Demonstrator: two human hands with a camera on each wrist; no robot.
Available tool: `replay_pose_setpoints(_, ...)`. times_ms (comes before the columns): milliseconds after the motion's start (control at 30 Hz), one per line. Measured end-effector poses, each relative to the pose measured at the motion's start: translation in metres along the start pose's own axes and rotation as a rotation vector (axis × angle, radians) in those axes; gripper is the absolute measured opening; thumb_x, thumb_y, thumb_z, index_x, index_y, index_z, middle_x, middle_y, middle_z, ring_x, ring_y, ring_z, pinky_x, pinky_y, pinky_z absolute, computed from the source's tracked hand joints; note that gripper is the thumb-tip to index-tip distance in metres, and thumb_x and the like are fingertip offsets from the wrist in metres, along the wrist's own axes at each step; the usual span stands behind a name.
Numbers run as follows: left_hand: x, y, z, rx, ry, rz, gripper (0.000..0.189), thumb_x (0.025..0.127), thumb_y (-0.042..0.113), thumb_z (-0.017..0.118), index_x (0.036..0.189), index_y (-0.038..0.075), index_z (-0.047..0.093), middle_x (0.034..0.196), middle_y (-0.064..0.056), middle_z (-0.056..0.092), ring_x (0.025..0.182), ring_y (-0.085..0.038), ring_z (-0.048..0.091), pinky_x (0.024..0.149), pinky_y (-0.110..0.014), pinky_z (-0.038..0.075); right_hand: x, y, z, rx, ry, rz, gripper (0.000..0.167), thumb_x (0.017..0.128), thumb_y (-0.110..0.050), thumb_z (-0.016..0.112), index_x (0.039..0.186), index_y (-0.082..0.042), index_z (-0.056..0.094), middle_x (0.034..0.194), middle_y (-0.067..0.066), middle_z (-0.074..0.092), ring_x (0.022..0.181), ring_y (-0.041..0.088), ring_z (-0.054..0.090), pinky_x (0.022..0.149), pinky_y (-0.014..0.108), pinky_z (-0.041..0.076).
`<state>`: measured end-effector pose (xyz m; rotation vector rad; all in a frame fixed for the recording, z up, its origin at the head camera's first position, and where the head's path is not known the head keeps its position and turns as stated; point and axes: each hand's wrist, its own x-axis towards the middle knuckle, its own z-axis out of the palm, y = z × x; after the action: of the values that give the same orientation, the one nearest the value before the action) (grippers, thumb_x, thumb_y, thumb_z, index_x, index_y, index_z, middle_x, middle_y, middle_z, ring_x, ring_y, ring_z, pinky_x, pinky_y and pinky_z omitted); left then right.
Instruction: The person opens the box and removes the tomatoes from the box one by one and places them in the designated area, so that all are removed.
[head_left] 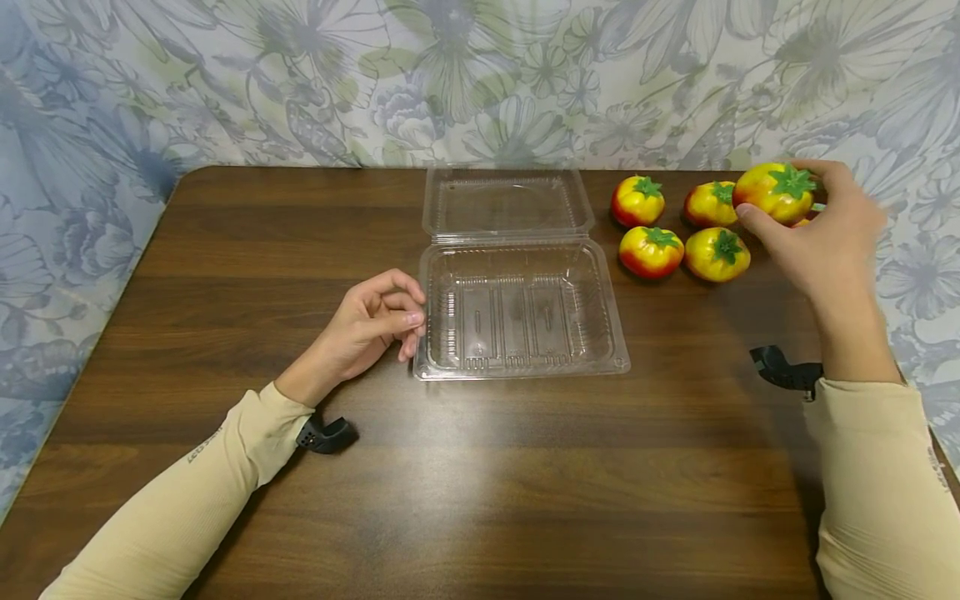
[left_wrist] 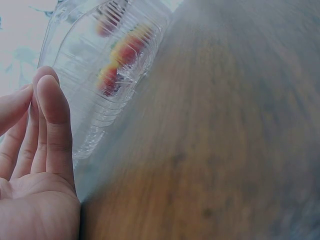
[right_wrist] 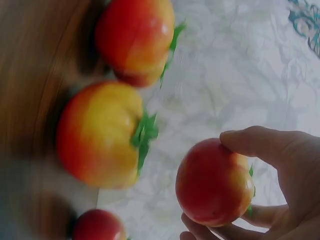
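My right hand [head_left: 840,225] holds a yellow-and-red tomato [head_left: 772,193] with a green leafy top between thumb and fingers, raised above the table. In the right wrist view, this tomato [right_wrist: 215,182] shows its red underside. On the table to its left are more such tomatoes [head_left: 651,252]; one behind the right hand is mostly hidden. An open clear plastic container [head_left: 517,371] lies mid-table, its hinged lid [head_left: 510,204] folded back toward the wall. At the container's left rim, my left hand [head_left: 367,325] pinches the edge between thumb and fingers.
The brown wooden table [head_left: 300,217] meets a wall with a floral pattern [head_left: 480,83] at its far edge. Black wrist mounts [head_left: 326,435] stick out from both sleeves above the tabletop.
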<state>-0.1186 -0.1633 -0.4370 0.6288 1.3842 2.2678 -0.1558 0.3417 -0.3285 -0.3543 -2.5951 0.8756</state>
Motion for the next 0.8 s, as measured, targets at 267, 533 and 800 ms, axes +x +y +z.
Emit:
replay_pose_setpoints(267, 0.000, 0.000, -0.001, 0.000, -0.001, 0.000, 0.022, 0.100, -0.016, 0.052, 0.114, -0.001, 0.058, 0.083, -0.014, 0.070, 0.058, -0.021, 0.064, 0.051, -0.029, 0.056, 0.012, 0.021, -0.012, -0.007, 0.117, 0.153, 0.065, 0.092, -0.038, 0.071, 0.152, -0.021, 0.051, 0.138, -0.014, 0.050, 0.121, -0.005, 0.042, 0.109, 0.013, 0.038)
replay_pose_setpoints(533, 0.000, 0.000, -0.001, 0.001, 0.005, -0.005, 0.022, 0.100, -0.016, 0.052, 0.114, -0.001, 0.058, 0.083, -0.014, 0.071, 0.058, -0.021, 0.064, 0.051, -0.029, 0.056, 0.015, 0.039, -0.016, -0.050, 0.170, 0.175, 0.067, 0.088, -0.044, 0.071, 0.149, -0.020, 0.056, 0.128, -0.021, 0.050, 0.122, -0.007, 0.035, 0.117, 0.024, 0.031)
replay_pose_setpoints(800, 0.000, 0.000, 0.000, -0.004, -0.006, 0.004, 0.022, 0.100, -0.017, 0.051, 0.115, -0.001, 0.057, 0.083, -0.014, 0.071, 0.059, -0.021, 0.064, 0.051, -0.029, 0.056, 0.010, 0.052, -0.013, -0.101, 0.100, 0.189, 0.071, 0.091, -0.042, 0.068, 0.153, -0.011, 0.050, 0.150, 0.010, 0.054, 0.140, 0.023, 0.042, 0.124, 0.035, 0.027)
